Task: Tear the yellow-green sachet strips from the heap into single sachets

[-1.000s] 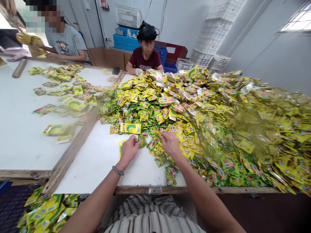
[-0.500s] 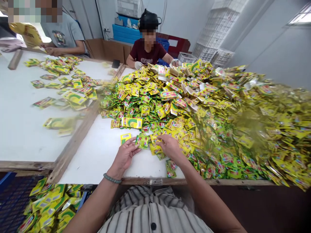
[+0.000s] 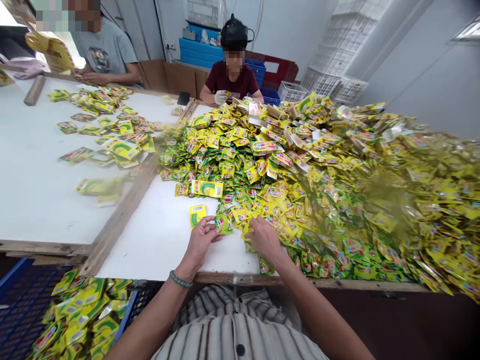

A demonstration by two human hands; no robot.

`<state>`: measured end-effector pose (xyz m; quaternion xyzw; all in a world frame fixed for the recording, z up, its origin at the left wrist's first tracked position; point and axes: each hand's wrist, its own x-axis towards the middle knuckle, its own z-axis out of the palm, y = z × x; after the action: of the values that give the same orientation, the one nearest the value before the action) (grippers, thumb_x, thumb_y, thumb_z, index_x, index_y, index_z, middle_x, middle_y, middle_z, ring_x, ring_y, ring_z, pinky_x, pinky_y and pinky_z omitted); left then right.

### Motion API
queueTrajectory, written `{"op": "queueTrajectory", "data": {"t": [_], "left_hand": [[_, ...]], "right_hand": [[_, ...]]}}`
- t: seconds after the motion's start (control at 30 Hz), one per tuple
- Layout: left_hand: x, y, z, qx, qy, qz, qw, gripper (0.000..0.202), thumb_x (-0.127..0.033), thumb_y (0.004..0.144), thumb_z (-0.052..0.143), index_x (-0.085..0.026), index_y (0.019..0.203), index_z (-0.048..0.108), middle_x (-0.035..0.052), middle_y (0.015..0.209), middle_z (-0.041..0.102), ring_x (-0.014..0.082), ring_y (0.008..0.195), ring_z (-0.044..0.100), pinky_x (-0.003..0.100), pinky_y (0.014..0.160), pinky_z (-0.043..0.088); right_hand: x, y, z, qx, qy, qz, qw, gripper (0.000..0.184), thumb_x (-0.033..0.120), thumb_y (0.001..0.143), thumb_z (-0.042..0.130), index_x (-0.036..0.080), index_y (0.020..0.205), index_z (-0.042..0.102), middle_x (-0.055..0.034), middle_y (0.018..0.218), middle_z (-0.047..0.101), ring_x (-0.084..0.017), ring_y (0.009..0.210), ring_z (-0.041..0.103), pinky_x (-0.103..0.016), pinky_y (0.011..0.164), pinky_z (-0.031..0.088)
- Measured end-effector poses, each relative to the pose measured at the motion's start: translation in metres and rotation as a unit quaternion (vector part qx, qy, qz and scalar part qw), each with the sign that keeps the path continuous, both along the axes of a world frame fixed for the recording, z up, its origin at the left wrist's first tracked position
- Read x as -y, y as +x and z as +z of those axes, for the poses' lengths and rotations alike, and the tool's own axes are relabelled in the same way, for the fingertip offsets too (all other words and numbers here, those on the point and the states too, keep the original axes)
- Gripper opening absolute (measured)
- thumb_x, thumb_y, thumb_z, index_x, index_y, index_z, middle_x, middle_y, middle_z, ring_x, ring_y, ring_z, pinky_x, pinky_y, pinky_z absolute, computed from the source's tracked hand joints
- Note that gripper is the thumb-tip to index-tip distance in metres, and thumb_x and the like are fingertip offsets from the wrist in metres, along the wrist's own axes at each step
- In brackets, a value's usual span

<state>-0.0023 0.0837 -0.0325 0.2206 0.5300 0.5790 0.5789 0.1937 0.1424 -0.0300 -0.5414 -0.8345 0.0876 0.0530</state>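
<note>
My left hand (image 3: 200, 242) pinches a small green candy packet (image 3: 224, 224) between thumb and fingers, just above the white table. Beside those fingers lies a flat yellow box (image 3: 197, 216) with a barcode. My right hand (image 3: 265, 239) is at the near edge of the heap, fingers bent together over yellow packets (image 3: 242, 215); what they grip, if anything, is hidden. A longer yellow-and-green box (image 3: 207, 188) rests against the foot of the heap, beyond both hands.
A big heap of packets and boxes (image 3: 337, 200) spreads to the right. A wooden strip (image 3: 123, 215) divides the table (image 3: 45, 200); scattered boxes lie left of it. A blue crate (image 3: 127, 315) of boxes stands below. Across the table sits a gloved co-worker (image 3: 233, 82); another person (image 3: 107, 55) is at far left.
My right hand has drawn slightly nearer me at the heap's edge. My left hand still holds the green packet. The co-worker opposite has brought both gloved hands together. The view has shifted slightly.
</note>
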Motion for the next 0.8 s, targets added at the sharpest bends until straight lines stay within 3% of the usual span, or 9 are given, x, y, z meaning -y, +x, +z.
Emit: {"op": "queueTrajectory", "data": {"t": [0.1,0.2,0.3,0.5,0.6,0.67,0.73,0.8], "left_hand": [[0.003,0.002,-0.002,0.006,-0.009,-0.002,1.0,0.052,-0.028,0.057,0.078,-0.018,0.101,0.052,0.0033,0.087,0.072,0.0168,0.074,0.068,0.027,0.064,0.054],[0.005,0.008,0.0,0.014,-0.004,-0.012,1.0,0.05,-0.028,0.058,0.078,-0.019,0.1,0.052,0.0028,0.087,0.071,0.0172,0.077,0.068,0.028,0.066,0.054],[0.007,0.014,0.005,0.035,0.02,-0.016,0.999,0.045,-0.033,0.063,0.076,-0.019,0.099,0.054,0.0002,0.082,0.07,0.0161,0.078,0.066,0.029,0.071,0.054],[0.008,0.013,0.007,-0.016,0.036,-0.003,0.999,0.041,-0.029,0.056,0.081,-0.017,0.087,0.057,-0.0054,0.063,0.063,0.0101,0.061,0.059,0.022,0.064,0.046],[0.008,0.007,0.004,-0.036,0.032,-0.04,0.998,0.04,-0.028,0.054,0.081,-0.017,0.085,0.058,-0.0064,0.059,0.059,0.0099,0.057,0.057,0.021,0.06,0.044],[0.008,-0.001,0.004,-0.064,0.025,-0.073,0.995,0.037,-0.029,0.058,0.078,-0.017,0.088,0.058,-0.0043,0.06,0.061,0.0121,0.058,0.059,0.023,0.059,0.045],[0.007,-0.018,0.007,-0.161,0.004,-0.061,0.985,0.032,-0.031,0.068,0.07,-0.017,0.095,0.058,-0.0009,0.065,0.064,0.0154,0.06,0.062,0.026,0.06,0.048],[0.003,-0.042,0.013,-0.353,-0.02,-0.016,0.935,0.031,-0.024,0.077,0.059,-0.019,0.108,0.057,0.0052,0.083,0.068,0.0196,0.071,0.066,0.031,0.066,0.05]], "right_hand": [[-0.001,0.001,0.009,-0.124,-0.043,-0.055,0.99,0.019,0.029,0.078,0.067,0.019,0.071,0.053,-0.0021,0.072,0.057,-0.016,0.068,0.053,-0.025,0.06,0.036],[0.001,-0.008,0.016,-0.333,-0.136,-0.1,0.928,0.034,0.05,0.08,0.059,0.02,0.067,0.05,0.0028,0.057,0.05,-0.013,0.053,0.045,-0.024,0.051,0.032],[0.006,-0.025,0.016,-0.44,-0.196,-0.093,0.871,0.041,0.06,0.075,0.059,0.019,0.069,0.054,0.0035,0.054,0.05,-0.012,0.052,0.044,-0.023,0.049,0.032],[0.017,-0.044,0.014,-0.481,-0.259,-0.079,0.834,0.039,0.056,0.072,0.063,0.018,0.081,0.059,0.0016,0.067,0.06,-0.013,0.061,0.053,-0.023,0.055,0.041],[0.019,-0.042,0.014,-0.475,-0.327,-0.057,0.815,0.04,0.055,0.072,0.063,0.017,0.085,0.06,-0.0002,0.071,0.062,-0.012,0.06,0.052,-0.022,0.053,0.041],[0.018,-0.04,0.013,-0.457,-0.336,-0.063,0.821,0.038,0.053,0.072,0.064,0.016,0.08,0.061,-0.0002,0.066,0.061,-0.012,0.055,0.048,-0.021,0.048,0.037],[0.016,-0.036,0.011,-0.448,-0.303,-0.086,0.837,0.036,0.052,0.072,0.064,0.016,0.075,0.061,0.0002,0.062,0.059,-0.012,0.053,0.047,-0.022,0.047,0.035],[0.012,-0.033,0.01,-0.44,-0.257,-0.109,0.853,0.034,0.05,0.071,0.065,0.016,0.072,0.061,0.0002,0.061,0.06,-0.014,0.055,0.049,-0.023,0.048,0.036]]}}
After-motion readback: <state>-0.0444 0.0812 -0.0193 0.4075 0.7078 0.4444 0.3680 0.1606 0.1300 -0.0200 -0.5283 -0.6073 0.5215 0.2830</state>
